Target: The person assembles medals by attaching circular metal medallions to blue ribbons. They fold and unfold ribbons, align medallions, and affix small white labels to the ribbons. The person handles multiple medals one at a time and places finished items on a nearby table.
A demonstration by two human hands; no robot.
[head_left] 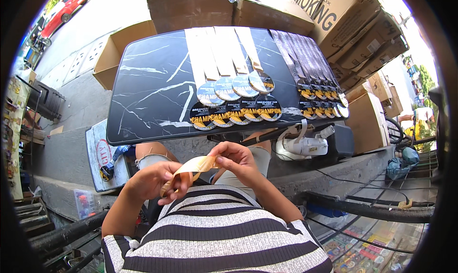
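Observation:
A pale yellow ribbon stretches between my hands above my lap, close to the near edge of the table. My left hand has its fingers curled around one looped end. The thumb and forefinger of my right hand pinch the other end. Ahead of them, on a black marble-patterned table, round medals lie in two overlapping rows, with white ribbons running to the far edge. Further right, another group of smaller-looking medals lies under dark grey patterned ribbons.
Cardboard boxes stand behind the table, and more boxes are stacked at the right. A low board at the left carries a blue-ribboned medal. Beneath the table's right side is a white device. Metal bars cross the lower right.

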